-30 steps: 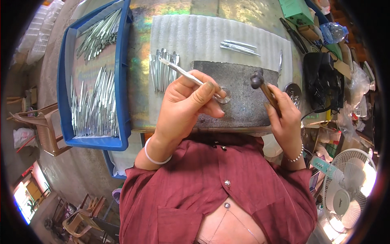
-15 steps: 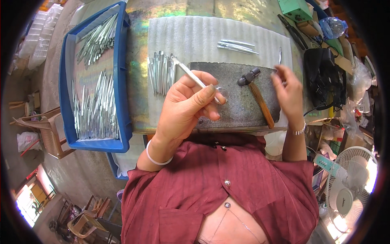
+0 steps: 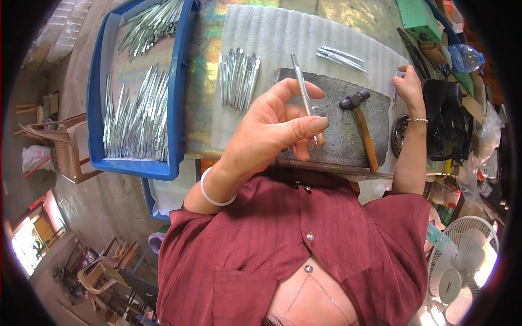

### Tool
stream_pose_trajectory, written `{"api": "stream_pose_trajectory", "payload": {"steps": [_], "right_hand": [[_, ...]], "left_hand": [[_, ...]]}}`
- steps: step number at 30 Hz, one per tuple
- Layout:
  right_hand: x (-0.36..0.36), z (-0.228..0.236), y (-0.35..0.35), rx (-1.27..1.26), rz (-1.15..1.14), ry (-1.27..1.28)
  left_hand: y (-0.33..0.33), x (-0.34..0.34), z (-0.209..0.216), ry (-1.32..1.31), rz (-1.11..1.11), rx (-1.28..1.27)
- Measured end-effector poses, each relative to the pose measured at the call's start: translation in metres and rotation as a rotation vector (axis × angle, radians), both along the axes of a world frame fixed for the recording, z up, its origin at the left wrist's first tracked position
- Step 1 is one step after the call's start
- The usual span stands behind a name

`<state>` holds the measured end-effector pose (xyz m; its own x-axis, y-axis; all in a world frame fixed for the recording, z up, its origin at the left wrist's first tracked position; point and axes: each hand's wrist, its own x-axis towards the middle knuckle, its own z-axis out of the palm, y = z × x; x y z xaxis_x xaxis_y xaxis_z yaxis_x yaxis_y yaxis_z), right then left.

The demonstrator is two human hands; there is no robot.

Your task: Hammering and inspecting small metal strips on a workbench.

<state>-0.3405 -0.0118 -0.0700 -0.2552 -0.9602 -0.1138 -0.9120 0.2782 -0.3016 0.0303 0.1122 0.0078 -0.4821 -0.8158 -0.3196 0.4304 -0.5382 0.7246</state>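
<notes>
My left hand (image 3: 283, 119) is closed, pinching a slim silvery metal strip (image 3: 303, 87) upright between thumb and fingers above a dark stone slab (image 3: 337, 138). At the right edge of the white foam sheet (image 3: 272, 27), my right hand (image 3: 410, 92) has thumb and finger pressed together at a small thin metal piece (image 3: 400, 72), partly hidden by the fingers. On the slab lies a hammer (image 3: 365, 133) with a dark head and wooden handle. A row of metal strips (image 3: 238, 81) rests left of the slab; several more strips (image 3: 342, 58) lie beyond it.
A blue tray (image 3: 176, 98) with two heaps of metal strips stands at the left. Along the right are dark-handled pliers (image 3: 414, 51), a green box (image 3: 418, 20), a plastic bottle (image 3: 466, 58), a black bag (image 3: 443, 117) and a fan (image 3: 462, 261).
My right hand has reached farther away to the thin metal piece at the foam's edge, its fingers closing. The strip in my left hand has turned more upright. The whole view has shifted.
</notes>
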Motion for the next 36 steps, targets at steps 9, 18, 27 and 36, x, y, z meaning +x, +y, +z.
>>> {"api": "stream_pose_trajectory", "payload": {"steps": [9, 18, 27, 36], "right_hand": [[0.005, 0.004, 0.004, 0.020, -0.056, -0.160], [0.035, 0.077, 0.057, -0.062, 0.126, -0.573], [0.124, 0.129, 0.133, -0.216, 0.369, -0.964], [0.161, 0.116, 0.130, -0.293, 0.585, -0.964]], "left_hand": [[0.003, -0.009, -0.005, -0.099, 0.008, -0.136], [0.010, -0.016, -0.008, -0.494, 0.054, -0.642], [0.010, -0.025, -0.007, -0.341, -0.050, -0.583], [0.019, -0.036, -0.013, -0.156, 0.207, -0.526]]}}
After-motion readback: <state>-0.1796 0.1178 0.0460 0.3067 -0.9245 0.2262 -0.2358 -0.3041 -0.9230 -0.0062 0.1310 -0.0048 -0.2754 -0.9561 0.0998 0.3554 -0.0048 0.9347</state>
